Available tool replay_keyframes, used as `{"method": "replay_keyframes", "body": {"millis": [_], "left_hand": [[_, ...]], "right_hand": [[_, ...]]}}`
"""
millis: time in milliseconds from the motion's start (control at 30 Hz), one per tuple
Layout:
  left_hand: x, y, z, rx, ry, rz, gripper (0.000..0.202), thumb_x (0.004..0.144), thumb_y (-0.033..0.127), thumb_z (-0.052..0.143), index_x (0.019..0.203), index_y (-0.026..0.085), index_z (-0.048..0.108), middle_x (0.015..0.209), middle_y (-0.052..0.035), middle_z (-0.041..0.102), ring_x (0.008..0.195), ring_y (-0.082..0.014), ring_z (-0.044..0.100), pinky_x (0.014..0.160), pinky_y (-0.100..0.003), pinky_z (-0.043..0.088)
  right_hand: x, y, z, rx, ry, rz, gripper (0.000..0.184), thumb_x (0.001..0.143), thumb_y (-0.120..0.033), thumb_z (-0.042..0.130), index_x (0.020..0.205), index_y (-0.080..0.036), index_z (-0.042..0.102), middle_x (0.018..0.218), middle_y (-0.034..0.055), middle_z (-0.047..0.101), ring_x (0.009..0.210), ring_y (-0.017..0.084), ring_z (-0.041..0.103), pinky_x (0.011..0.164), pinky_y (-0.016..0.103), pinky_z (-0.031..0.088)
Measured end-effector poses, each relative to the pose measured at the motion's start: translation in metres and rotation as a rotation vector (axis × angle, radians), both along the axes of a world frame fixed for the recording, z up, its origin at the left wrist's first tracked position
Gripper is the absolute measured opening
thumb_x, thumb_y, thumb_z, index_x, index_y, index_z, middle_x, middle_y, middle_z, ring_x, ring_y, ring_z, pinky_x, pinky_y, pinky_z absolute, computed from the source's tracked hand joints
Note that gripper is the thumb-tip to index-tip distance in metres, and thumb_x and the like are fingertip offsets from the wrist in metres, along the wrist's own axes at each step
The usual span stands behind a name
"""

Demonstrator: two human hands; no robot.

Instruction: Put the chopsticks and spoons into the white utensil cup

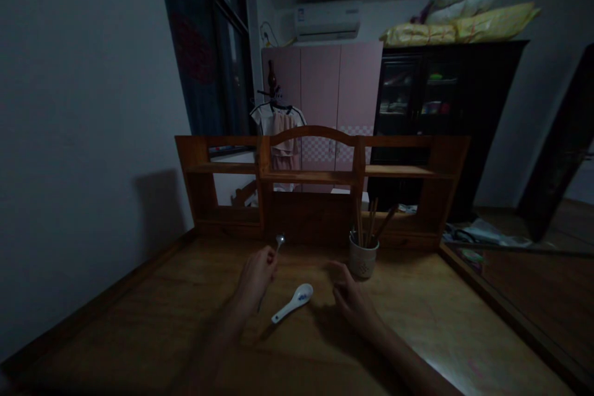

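One metal spoon [280, 239] is clamped in the fingers of the left hand [256, 269], which is raised over the wooden desk [427, 315]; its small shiny bowl points up and to the far side, and its thin handle comes out below the hand. One white ceramic soup spoon [293, 303] with a blue motif lies on the desk between the two hands, bowl toward the far right, handle toward the near left. Right of it, the right hand [355, 306] has its index finger stretched out to the left, thumb and index apart, the other fingers loosely curled. Just beyond that hand stands an upright pale utensil cup [363, 261] with a dark mark on its front, holding several wooden chopsticks [372, 221], which lean at different angles. At the desk's far edge rises a wooden desk hutch [310, 177]; farther off stand a pink wardrobe [320, 80] and, to its right, a dark cabinet [485, 86].
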State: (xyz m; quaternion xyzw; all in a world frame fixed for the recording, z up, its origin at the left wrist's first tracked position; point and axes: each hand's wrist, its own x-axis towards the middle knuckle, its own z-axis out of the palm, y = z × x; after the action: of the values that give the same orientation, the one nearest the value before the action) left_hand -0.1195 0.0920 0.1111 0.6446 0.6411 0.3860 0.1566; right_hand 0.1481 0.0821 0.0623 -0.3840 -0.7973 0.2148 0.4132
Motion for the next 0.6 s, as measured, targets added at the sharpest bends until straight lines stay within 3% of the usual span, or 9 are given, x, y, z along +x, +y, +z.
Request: {"method": "replay_keyframes", "body": {"millis": [100,267,433,600], "left_hand": [[0.013,-0.017,0.033,0.033,-0.396,-0.116,0.023,0.083,0.039,0.050,0.088,0.017,0.056,0.066,0.0006,0.061,0.052,-0.0146,0.062,0.047,-0.023,0.047],[0.044,-0.057,0.075,-0.046,-0.737,-0.342,0.031,0.077,0.043,0.063,0.088,0.015,0.059,0.075,-0.0049,0.069,0.068,-0.0210,0.069,0.064,-0.034,0.057],[0.062,-0.072,0.081,-0.142,-0.861,-0.438,0.033,0.076,0.042,0.068,0.092,0.013,0.061,0.089,-0.0123,0.073,0.083,-0.0243,0.070,0.078,-0.039,0.056],[0.071,-0.077,0.081,-0.140,-0.934,-0.465,0.030,0.073,0.039,0.073,0.086,0.015,0.060,0.088,-0.0098,0.073,0.085,-0.0245,0.069,0.079,-0.041,0.056]], "right_hand": [[0.000,0.002,-0.003,-0.008,-0.005,-0.001,0.049,0.088,-0.016,0.042,0.136,-0.021,0.033,0.060,-0.0054,0.049,0.053,0.013,0.048,0.051,0.020,0.032],[0.000,0.003,-0.004,-0.011,0.003,0.020,0.049,0.088,-0.015,0.040,0.135,-0.021,0.033,0.061,-0.0051,0.052,0.053,0.013,0.049,0.053,0.021,0.034],[-0.001,-0.001,0.002,-0.007,0.010,0.021,0.049,0.087,-0.014,0.040,0.136,-0.019,0.034,0.063,-0.0034,0.056,0.053,0.014,0.051,0.055,0.022,0.036],[-0.002,-0.003,0.004,-0.030,0.018,0.006,0.048,0.087,-0.016,0.042,0.134,-0.020,0.037,0.068,-0.0016,0.060,0.058,0.015,0.055,0.056,0.023,0.039]]}}
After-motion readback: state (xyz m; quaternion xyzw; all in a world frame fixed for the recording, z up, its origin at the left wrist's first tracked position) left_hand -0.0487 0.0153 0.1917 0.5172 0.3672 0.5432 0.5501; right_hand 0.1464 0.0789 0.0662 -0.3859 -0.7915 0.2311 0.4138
